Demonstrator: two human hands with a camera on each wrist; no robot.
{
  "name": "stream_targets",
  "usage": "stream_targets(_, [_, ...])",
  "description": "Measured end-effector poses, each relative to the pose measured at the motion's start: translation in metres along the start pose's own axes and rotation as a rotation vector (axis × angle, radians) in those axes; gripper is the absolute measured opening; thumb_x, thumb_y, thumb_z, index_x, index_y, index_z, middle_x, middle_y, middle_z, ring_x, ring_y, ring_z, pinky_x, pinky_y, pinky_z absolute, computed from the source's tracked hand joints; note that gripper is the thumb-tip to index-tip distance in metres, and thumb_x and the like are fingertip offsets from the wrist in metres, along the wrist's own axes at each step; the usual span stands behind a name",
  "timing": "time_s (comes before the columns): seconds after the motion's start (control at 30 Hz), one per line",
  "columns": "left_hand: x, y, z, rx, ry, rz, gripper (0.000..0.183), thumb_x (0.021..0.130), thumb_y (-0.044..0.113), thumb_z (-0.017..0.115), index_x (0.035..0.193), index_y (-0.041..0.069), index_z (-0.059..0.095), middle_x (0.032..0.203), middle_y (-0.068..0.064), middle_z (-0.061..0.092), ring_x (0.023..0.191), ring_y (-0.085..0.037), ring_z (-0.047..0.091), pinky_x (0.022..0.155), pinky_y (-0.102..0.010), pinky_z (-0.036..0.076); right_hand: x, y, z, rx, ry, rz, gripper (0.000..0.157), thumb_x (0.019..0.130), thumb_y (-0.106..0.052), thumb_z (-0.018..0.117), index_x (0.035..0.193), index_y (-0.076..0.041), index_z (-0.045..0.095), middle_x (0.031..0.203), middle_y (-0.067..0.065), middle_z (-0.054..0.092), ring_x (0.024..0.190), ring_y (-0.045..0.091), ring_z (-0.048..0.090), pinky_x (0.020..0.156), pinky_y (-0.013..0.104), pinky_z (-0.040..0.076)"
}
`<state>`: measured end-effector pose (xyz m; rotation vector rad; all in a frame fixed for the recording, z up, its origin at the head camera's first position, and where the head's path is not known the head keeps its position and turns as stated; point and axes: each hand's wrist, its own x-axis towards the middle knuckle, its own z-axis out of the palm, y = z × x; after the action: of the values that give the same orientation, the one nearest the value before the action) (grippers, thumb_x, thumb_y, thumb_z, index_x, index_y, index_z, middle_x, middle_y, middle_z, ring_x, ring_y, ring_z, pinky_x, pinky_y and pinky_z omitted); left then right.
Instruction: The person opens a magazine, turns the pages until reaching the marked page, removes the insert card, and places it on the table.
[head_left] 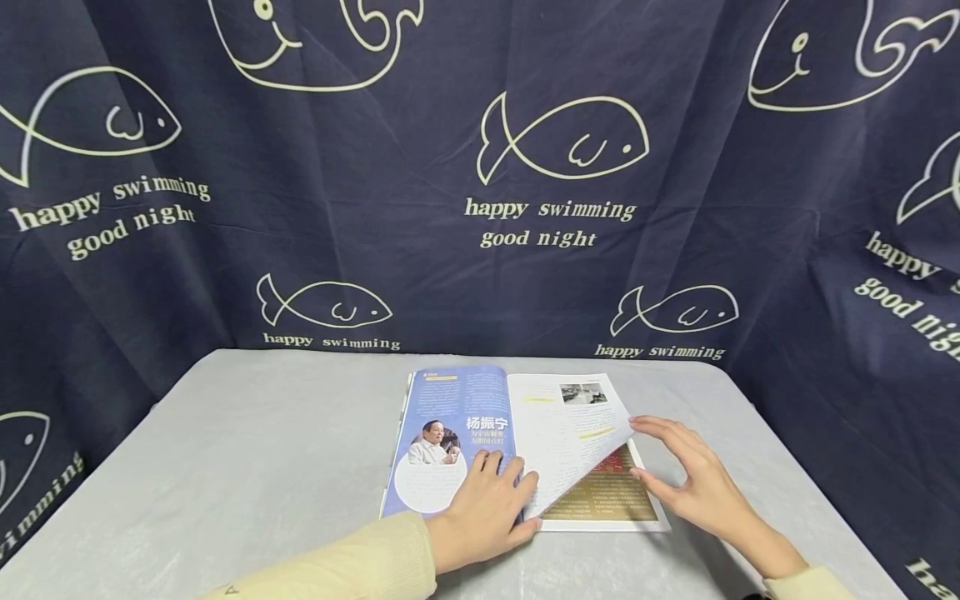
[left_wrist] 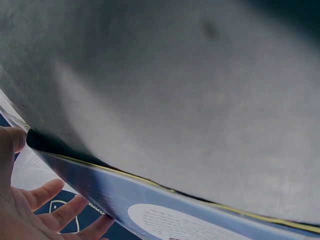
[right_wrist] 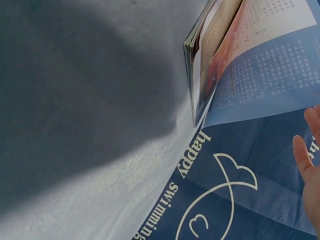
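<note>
An open magazine lies on the table, its left page blue with a round photo of a person. My left hand rests on it beside the spine, fingers spread over the inner part of the left page. A white right-hand page is lifted at its lower corner, and a brown page with red lettering shows below it. My right hand is at the magazine's right side. Its fingertips touch the lifted page's edge, while the thumb stands apart from it. In the right wrist view the page curves up toward the fingers.
The grey table extends around the magazine on both sides. A dark blue curtain with fish outlines and lettering hangs behind the table and along its sides.
</note>
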<state>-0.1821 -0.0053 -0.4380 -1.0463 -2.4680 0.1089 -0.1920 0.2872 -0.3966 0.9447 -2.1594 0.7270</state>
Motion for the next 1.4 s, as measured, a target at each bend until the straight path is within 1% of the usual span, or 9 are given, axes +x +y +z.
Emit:
stream_targets(0.1, [0.000,0.000,0.000,-0.005,-0.004,-0.001,0.047,0.084,0.056,0.047,0.112,0.019,0.052,0.105,-0.002,0.055,0.100,-0.028,0.054,0.086,-0.042,0.037,0.000,0.001,0.000,0.006,0.004,-0.007,0.052,0.072,-0.022,0.074,0.117,-0.001,0.058,0.117,0.012,0.060,0.117,0.007,0.047,0.100,0.013,0.028])
stream_targets(0.17, [0.000,0.000,0.000,-0.011,-0.006,-0.002,0.047,0.084,0.056,0.047,0.113,0.019,0.052,0.106,-0.002,0.055,0.100,-0.028,0.054,0.086,-0.042,0.037,0.000,0.001,0.000,0.009,0.004,-0.008,0.052,0.074,-0.024,0.073,0.117,0.000,0.057,0.118,0.012,0.059,0.117,0.007,0.047,0.101,0.013,0.028])
stream_targets(0.43, [-0.002,-0.001,0.000,-0.021,0.010,-0.007,0.050,0.084,0.052,0.049,0.119,0.017,0.050,0.111,-0.003,0.055,0.100,-0.026,0.054,0.085,-0.041,0.037,-0.002,0.002,0.001,-0.010,-0.012,-0.003,0.055,0.068,-0.016,0.076,0.116,0.001,0.057,0.117,0.012,0.059,0.118,0.007,0.046,0.101,0.013,0.026])
stream_targets(0.6, [-0.001,-0.001,-0.001,-0.035,0.024,-0.026,0.060,0.082,0.052,0.051,0.127,0.013,0.044,0.114,-0.003,0.055,0.100,-0.023,0.054,0.085,-0.040,0.038,-0.005,0.002,0.002,-0.061,-0.072,0.022,0.061,0.060,-0.009,0.079,0.117,-0.003,0.058,0.116,0.007,0.060,0.114,0.005,0.046,0.101,0.010,0.024])
stream_targets(0.8, [-0.002,-0.001,-0.003,-0.048,0.004,-0.051,0.076,0.081,0.054,0.052,0.139,0.010,0.030,0.122,-0.005,0.051,0.102,-0.021,0.053,0.085,-0.038,0.038,-0.009,0.001,0.004,-0.091,-0.163,0.059,0.061,0.063,-0.012,0.079,0.120,-0.012,0.056,0.116,0.001,0.059,0.112,0.006,0.047,0.097,0.009,0.021])
stream_targets(0.97, [-0.001,-0.001,-0.001,-0.043,0.029,-0.062,0.087,0.078,0.055,0.054,0.142,0.007,0.022,0.127,-0.008,0.047,0.105,-0.020,0.051,0.084,-0.035,0.038,-0.011,0.002,0.006,-0.102,-0.199,0.051,0.059,0.064,-0.015,0.079,0.119,-0.014,0.056,0.116,0.000,0.059,0.111,0.008,0.048,0.097,0.010,0.021])
stream_targets(1.03, [-0.001,-0.001,0.000,-0.044,0.036,-0.066,0.090,0.077,0.056,0.055,0.143,0.006,0.020,0.129,-0.009,0.046,0.107,-0.021,0.050,0.085,-0.036,0.038,-0.011,0.002,0.006,-0.094,-0.213,0.057,0.059,0.065,-0.015,0.079,0.119,-0.015,0.056,0.116,0.000,0.059,0.111,0.007,0.048,0.098,0.010,0.021])
stream_targets(1.23, [0.000,-0.002,0.001,-0.034,0.070,-0.066,0.098,0.075,0.057,0.058,0.145,0.004,0.014,0.139,-0.014,0.037,0.118,-0.028,0.045,0.090,-0.039,0.038,-0.012,0.003,0.008,-0.097,-0.209,0.033,0.059,0.064,-0.017,0.079,0.118,-0.015,0.057,0.113,0.002,0.060,0.108,0.010,0.050,0.095,0.012,0.023])
stream_targets(1.4, [0.000,-0.002,-0.001,-0.061,0.097,-0.064,0.101,0.074,0.055,0.060,0.146,0.006,0.009,0.148,-0.017,0.022,0.127,-0.034,0.036,0.096,-0.042,0.036,-0.012,0.004,0.010,-0.101,-0.226,0.023,0.058,0.065,-0.016,0.079,0.118,-0.014,0.056,0.113,0.001,0.060,0.107,0.010,0.051,0.094,0.015,0.025])
